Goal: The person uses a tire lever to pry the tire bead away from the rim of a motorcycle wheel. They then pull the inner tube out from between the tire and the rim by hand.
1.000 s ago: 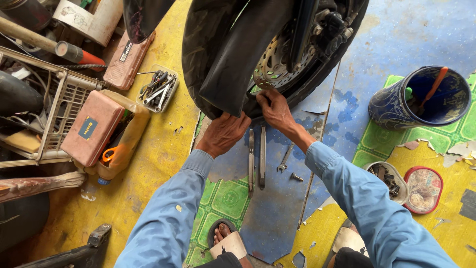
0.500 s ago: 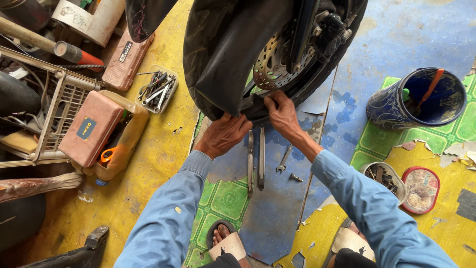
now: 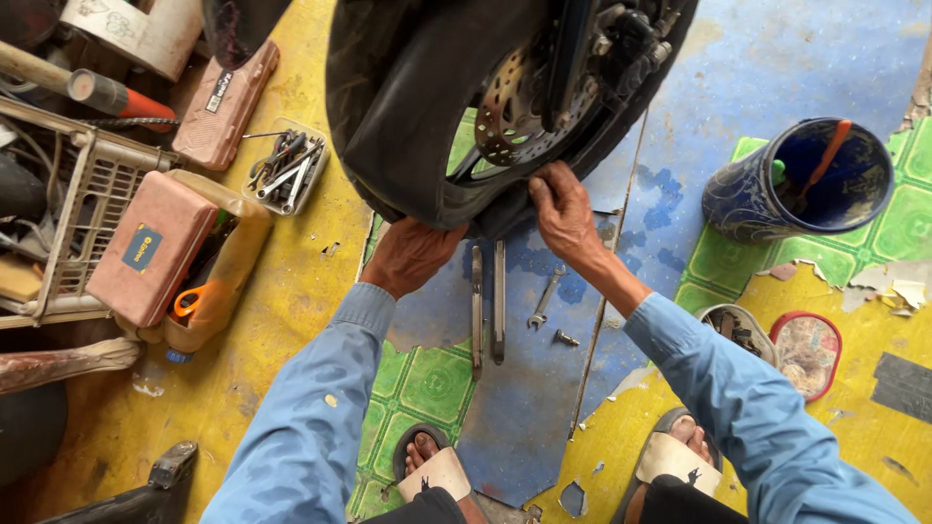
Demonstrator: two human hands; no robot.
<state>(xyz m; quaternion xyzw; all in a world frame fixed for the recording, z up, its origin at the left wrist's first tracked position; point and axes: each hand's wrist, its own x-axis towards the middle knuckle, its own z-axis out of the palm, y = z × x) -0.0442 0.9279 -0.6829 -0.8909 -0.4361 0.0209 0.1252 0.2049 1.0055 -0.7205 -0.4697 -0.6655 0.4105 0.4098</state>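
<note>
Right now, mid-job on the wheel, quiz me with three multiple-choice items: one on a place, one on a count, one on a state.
1. Where do the two long flat tyre levers lie?
A. in the blue bucket
B. on the floor between the hands
C. in the wire basket

2. How many hands touch the black tyre?
A. none
B. one
C. two

3. How does the blue bucket stand?
A. upright, mouth open
B. tipped on its side
C. upside down

Answers: 1 B, they lie side by side below the tyre. 2 C, the left hand presses the tread and the right hand grips the edge by the rim. 3 A, its inside shows, with an orange stick in it.
</note>
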